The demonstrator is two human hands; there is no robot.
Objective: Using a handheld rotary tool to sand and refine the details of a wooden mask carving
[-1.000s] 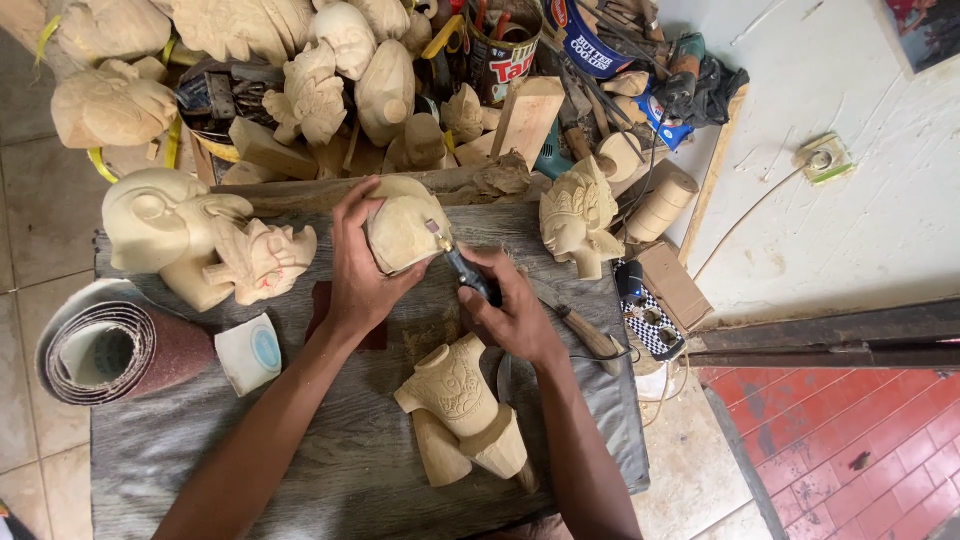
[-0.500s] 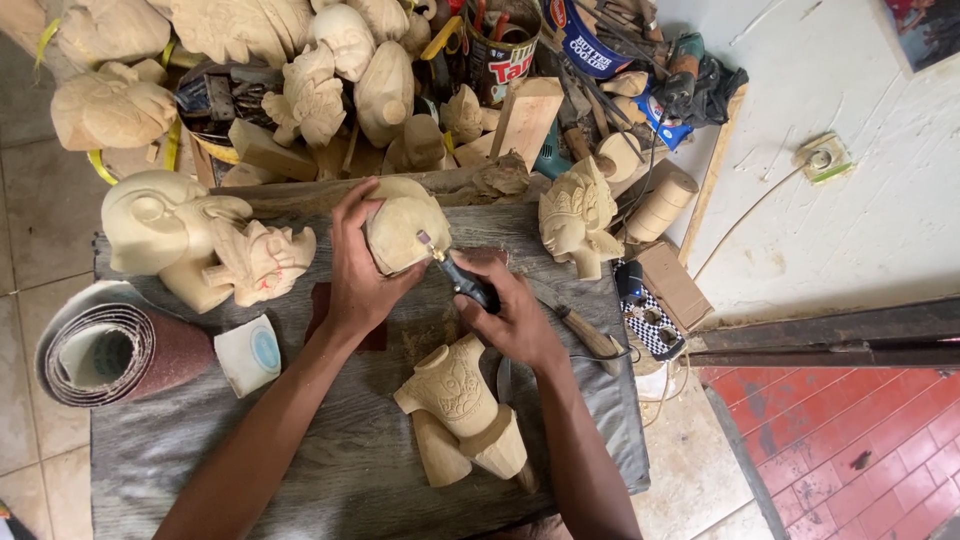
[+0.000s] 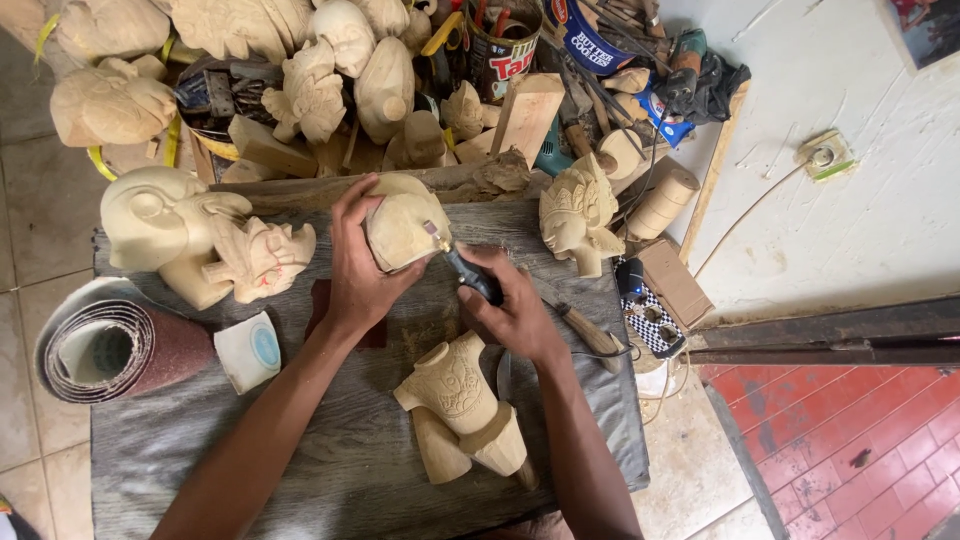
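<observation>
Little has moved since half a second ago: both hands stay on the carving, tool tip only slightly shifted along its right side. Landmark: grey cloth (image 3: 330,470) spread over the work surface.

Nearest, low centre of the cloth, a carved wooden torso (image 3: 458,405) lies on its side, untouched. Left of it, on the cloth's left edge, a sandpaper roll (image 3: 115,345) and a small white pad (image 3: 247,350).

Mid cloth: right hand (image 3: 515,305) curled tight round the dark handle of a carving tool (image 3: 462,268), metal tip touching the wood. Just right of that hand, a wooden-handled knife (image 3: 585,333) lies on the cloth.

Left hand (image 3: 358,265) wrapped round a pale rounded wooden head piece (image 3: 403,225), fingers over its top and left side, thumb underneath; piece sits at the cloth's far middle, against a plank.

Far left of the cloth: a large unfinished wooden figure (image 3: 200,245). Far right corner: a carved crowned head (image 3: 577,212), upright.

Beyond the cloth: pile of rough wooden carvings (image 3: 310,70) and tin cans (image 3: 505,50) with tools.
</observation>
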